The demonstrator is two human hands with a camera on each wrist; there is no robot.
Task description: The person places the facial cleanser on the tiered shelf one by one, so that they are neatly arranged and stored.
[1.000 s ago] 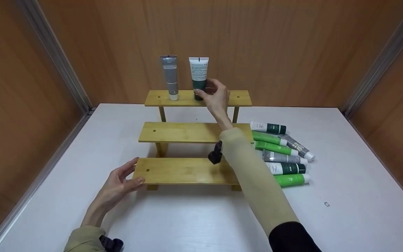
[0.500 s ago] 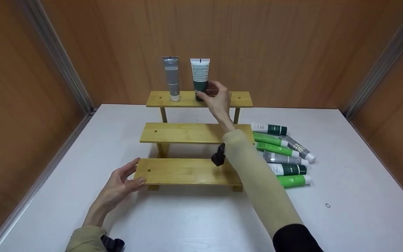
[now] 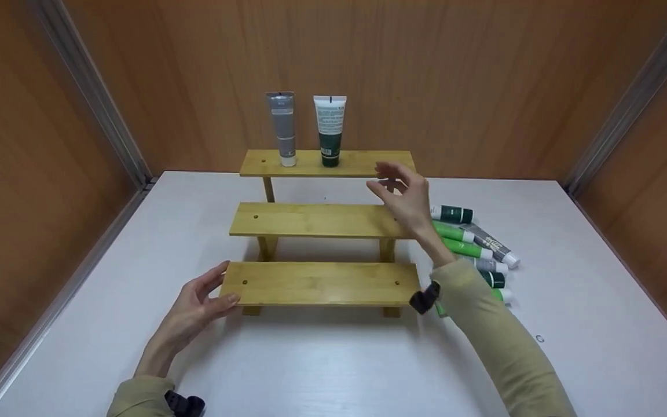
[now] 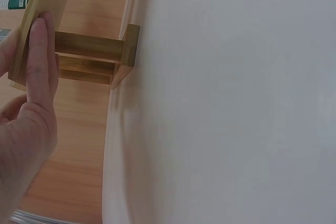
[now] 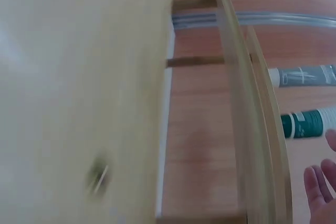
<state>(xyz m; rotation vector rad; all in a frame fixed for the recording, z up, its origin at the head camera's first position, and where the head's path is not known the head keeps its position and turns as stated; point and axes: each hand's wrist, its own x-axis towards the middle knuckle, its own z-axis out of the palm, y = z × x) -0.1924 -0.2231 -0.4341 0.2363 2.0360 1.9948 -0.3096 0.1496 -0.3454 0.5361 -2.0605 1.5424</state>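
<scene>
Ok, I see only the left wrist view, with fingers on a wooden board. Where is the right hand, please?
Observer: The right hand is in the air near the right end of the middle shelf, fingers relaxed, holding nothing.
Operator: Does anything stand on the rack?
Observer: Two upright tubes on the top shelf: a grey tube and a green-and-white tube.
Operator: Are there more tubes?
Observer: Yes, a pile of tubes lies on the table, right of the rack.
</scene>
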